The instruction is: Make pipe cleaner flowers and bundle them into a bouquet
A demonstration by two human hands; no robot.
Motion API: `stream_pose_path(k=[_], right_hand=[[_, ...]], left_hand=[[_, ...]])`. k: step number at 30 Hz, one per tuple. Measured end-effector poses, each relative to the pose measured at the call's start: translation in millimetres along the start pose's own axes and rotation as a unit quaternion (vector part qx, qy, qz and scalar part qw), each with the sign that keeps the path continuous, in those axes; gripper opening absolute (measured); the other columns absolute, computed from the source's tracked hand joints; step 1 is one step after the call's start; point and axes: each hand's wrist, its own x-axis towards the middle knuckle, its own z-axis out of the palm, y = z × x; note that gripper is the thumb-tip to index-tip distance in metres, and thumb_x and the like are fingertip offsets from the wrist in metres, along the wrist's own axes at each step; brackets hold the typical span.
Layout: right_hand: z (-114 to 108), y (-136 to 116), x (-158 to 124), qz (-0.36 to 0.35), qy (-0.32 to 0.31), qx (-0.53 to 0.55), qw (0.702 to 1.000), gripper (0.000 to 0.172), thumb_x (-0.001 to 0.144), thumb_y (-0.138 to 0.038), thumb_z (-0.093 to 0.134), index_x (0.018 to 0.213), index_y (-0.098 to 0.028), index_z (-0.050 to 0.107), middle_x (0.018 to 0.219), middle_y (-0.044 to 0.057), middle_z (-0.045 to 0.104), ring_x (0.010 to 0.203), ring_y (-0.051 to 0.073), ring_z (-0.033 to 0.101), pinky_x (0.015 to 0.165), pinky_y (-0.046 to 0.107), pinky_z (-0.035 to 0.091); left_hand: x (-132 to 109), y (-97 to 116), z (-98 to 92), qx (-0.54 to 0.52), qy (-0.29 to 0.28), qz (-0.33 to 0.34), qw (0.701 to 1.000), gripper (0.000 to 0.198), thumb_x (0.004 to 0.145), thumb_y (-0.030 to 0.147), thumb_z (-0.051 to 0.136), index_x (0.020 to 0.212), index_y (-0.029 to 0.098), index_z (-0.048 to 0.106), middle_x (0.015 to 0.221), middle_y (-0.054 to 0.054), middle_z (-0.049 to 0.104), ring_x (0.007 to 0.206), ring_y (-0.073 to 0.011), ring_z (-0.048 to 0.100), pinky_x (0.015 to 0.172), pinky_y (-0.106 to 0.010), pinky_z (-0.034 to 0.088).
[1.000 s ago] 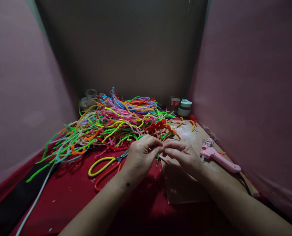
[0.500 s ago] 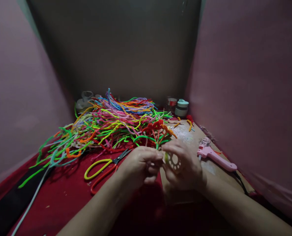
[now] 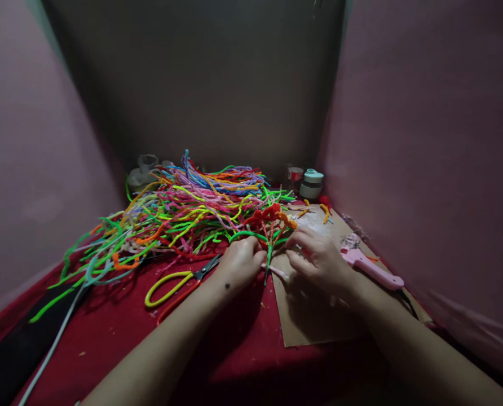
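Observation:
A pipe-cleaner flower [image 3: 270, 248] with red and orange petals, twisted stems and green leaves lies between my hands. My left hand [image 3: 243, 264] is closed at its left side, thumb and finger pinched by the lower stem. A thin pale pink strip [image 3: 277, 272] runs from that pinch across the stem; whether it is a pipe cleaner or ribbon I cannot tell. My right hand [image 3: 317, 258] hovers over the cardboard beside the right leaf, fingers curved but apart, with nothing plainly held. Scissors [image 3: 171, 288] with yellow and red handles lie left of my left hand.
A large heap of coloured pipe cleaners [image 3: 209, 203] spreads across the back left. On the right, a pink glue gun [image 3: 372, 268] rests on the cardboard [image 3: 296, 332]. A jar with a mint lid [image 3: 311, 183] stands behind. Pink sheets hang on both sides.
The pale roll with holes that my right hand held is out of sight. My hands have moved slightly up and apart, uncovering the flower's stem and the pale pink strip.

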Motion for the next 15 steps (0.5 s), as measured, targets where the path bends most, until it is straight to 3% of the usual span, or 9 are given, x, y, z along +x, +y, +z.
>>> stream_pose_path(k=[2,4,8,11,13,15], right_hand=[[8.1,10.4,-1.4,0.058,-0.106,-0.060,0.991,0.013,0.082,-0.021,0.052,0.075,-0.014,0.062,0.078,0.007,0.059,0.072,0.018,0.053,0.065,0.032,0.043],[14.8,17.0,-4.4,0.051,-0.153,-0.102,0.982,0.021,0.083,-0.029,0.053,0.072,-0.014,0.064,0.077,0.008,0.060,0.075,0.020,0.053,0.069,0.034,0.042],[17.3,19.5,-5.2,0.031,-0.141,-0.060,0.988,0.027,0.086,-0.022,0.046,0.071,-0.016,0.067,0.080,0.009,0.064,0.085,0.021,0.052,0.079,0.035,0.040],[13.7,16.4,0.9,0.132,-0.104,0.076,0.983,0.023,0.082,-0.019,0.047,0.075,-0.017,0.069,0.081,0.008,0.065,0.078,0.019,0.055,0.074,0.034,0.041],[13.6,12.7,5.4,0.223,-0.125,0.248,0.934,0.017,0.078,-0.024,0.053,0.079,-0.017,0.068,0.077,0.005,0.065,0.066,0.015,0.054,0.063,0.030,0.041],[16.9,8.1,8.6,0.281,-0.129,0.418,0.854,0.017,0.075,-0.030,0.059,0.082,-0.017,0.066,0.072,0.002,0.062,0.056,0.011,0.050,0.054,0.025,0.037]], left_hand=[[9.1,-9.2,5.0,-0.010,-0.025,-0.006,1.000,0.016,0.069,0.030,0.054,0.059,0.018,0.058,0.056,-0.001,0.056,0.057,-0.0152,0.051,0.055,-0.025,0.032],[13.7,-13.7,11.9,-0.025,-0.042,-0.010,0.999,0.016,0.064,0.030,0.059,0.054,0.018,0.057,0.049,0.001,0.051,0.052,-0.0136,0.047,0.050,-0.024,0.029],[13.1,-13.1,18.4,-0.063,-0.039,-0.025,0.997,0.015,0.060,0.022,0.057,0.047,0.017,0.052,0.044,0.004,0.042,0.046,-0.0103,0.038,0.048,-0.024,0.025],[8.2,-9.7,10.4,-0.108,-0.046,-0.030,0.993,0.012,0.063,0.022,0.053,0.052,0.016,0.054,0.047,0.004,0.044,0.046,-0.0091,0.038,0.048,-0.022,0.026],[3.9,-7.1,2.5,-0.148,-0.053,-0.028,0.987,0.013,0.066,0.024,0.052,0.056,0.016,0.054,0.049,0.005,0.044,0.046,-0.0086,0.039,0.048,-0.022,0.028],[-0.7,-4.1,-3.6,-0.202,-0.054,-0.023,0.978,0.015,0.067,0.026,0.053,0.058,0.015,0.054,0.050,0.005,0.044,0.047,-0.0081,0.039,0.048,-0.021,0.030]])
